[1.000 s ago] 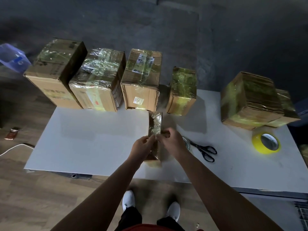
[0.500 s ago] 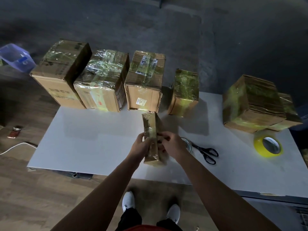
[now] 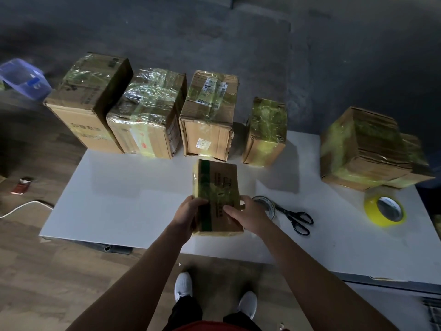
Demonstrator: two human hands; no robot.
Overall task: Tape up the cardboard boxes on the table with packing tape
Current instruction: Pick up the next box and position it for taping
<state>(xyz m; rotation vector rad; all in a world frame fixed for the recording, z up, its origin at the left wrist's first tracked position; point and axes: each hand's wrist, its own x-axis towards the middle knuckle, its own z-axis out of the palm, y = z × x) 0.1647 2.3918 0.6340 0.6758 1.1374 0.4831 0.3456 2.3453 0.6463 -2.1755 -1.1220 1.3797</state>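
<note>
At desk centre-front, a small cardboard box (image 3: 218,197) was held flat between both hands, broad printed face up; couldn't tell if it rested on the desk (image 3: 119,199) or hung just above it. The left hand (image 3: 188,211) gripped the box's left edge with its fingers (image 3: 200,201) curled round it. The right hand (image 3: 248,215) clamped the right edge, thumb on top. A yellowish tape sheen crossed the box's middle. Taped boxes (image 3: 210,115) stood in a row along the far edge.

Step, likely: checking or turning this box mid-taping. The next move probably calls for freeing the right hand to take the clear tape roll (image 3: 267,204) just beside it, with the scissors (image 3: 296,217) touching that roll. The yellow tape roll (image 3: 384,211) lay farther right. The left hand would have to steady the box alone.
</note>
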